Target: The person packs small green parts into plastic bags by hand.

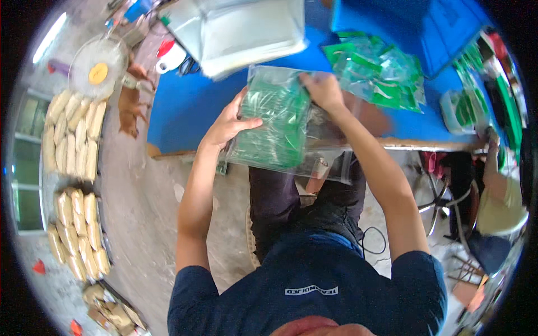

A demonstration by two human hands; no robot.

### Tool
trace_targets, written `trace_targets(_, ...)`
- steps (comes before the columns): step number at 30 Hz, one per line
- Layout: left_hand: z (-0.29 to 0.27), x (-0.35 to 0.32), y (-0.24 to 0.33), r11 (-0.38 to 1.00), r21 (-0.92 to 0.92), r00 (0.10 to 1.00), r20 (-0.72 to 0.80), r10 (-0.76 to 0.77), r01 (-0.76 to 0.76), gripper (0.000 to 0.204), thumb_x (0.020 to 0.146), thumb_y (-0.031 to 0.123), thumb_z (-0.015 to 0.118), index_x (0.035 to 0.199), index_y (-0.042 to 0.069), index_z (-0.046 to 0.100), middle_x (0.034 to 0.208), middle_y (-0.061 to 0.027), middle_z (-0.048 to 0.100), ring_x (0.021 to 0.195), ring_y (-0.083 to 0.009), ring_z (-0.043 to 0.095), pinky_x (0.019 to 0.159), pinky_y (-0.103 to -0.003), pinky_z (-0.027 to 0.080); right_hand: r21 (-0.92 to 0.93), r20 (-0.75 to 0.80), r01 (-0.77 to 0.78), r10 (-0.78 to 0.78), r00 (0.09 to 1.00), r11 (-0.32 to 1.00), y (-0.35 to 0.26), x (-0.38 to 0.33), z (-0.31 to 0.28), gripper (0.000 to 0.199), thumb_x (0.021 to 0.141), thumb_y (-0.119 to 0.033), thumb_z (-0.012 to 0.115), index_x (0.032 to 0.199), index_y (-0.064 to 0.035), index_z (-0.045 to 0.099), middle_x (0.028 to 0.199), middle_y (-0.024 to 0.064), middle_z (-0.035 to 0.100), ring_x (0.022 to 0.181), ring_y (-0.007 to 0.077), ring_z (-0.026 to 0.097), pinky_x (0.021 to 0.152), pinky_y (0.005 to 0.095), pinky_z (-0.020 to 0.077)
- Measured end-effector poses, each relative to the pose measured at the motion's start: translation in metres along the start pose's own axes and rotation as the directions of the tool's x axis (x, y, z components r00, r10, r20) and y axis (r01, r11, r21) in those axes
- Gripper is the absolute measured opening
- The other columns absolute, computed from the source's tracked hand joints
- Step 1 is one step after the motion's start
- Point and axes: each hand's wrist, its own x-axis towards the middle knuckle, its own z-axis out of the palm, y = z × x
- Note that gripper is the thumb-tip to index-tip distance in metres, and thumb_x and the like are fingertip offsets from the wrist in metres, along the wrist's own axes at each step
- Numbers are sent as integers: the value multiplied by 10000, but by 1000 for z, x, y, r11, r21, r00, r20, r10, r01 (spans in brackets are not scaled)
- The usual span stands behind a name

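Observation:
Between my hands, over the near edge of the blue table [185, 106], is a clear plastic bag [274, 131] filled with a stack of flat green packets. Its left side is gripped by my left hand [228, 124], the thumb lying across the front and the fingers behind. At the upper right corner, my right hand [325, 92] has its fingers closed on the bag's edge. Further clear plastic film [333, 168] hangs below the table edge over my lap. To the right of my right hand, a loose pile of green-and-clear packets [384, 70] lies on the table.
A pale tray [252, 28] stands at the back, beside a red-and-white mug [169, 56]. A blue bin [409, 28] sits back right, near a white tub [457, 112]. Leftward are a fan [98, 73], a brown dog [130, 109] and stacked filled bags [73, 134]. Another person [501, 190] sits right.

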Motion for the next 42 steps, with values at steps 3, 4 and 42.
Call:
trace_targets(3, 2, 26, -3, 999, -19, 996, 77, -36, 37, 992, 799, 92, 796, 1565, -8, 174, 1553, -139, 339, 1436, -238, 312, 1197, -364, 199, -220, -30, 118, -128, 991, 968, 34, 24, -2, 435, 982, -395, 558, 978, 14, 707, 793, 237, 676, 706, 287, 649, 740, 410, 519)
trace_targets(4, -5, 16, -5, 999, -13, 998, 51, -37, 38, 992, 799, 92, 796, 1565, -8, 174, 1553, -139, 339, 1436, -238, 312, 1197, -364, 199, -206, -12, 136, -142, 990, 969, 25, 15, -5, 435, 982, -395, 558, 978, 14, 707, 793, 237, 676, 706, 287, 649, 740, 410, 519)
trace_targets(42, -31, 19, 35, 808, 586, 976, 204, -77, -59, 1423, 483, 211, 973, 1597, 94, 95, 1647, -114, 154, 1506, -221, 154, 1223, -356, 130, 71, -178, 217, -201, 963, 974, -28, -82, 41, 322, 1004, -325, 530, 902, -21, 549, 702, 277, 635, 690, 489, 640, 628, 554, 522)
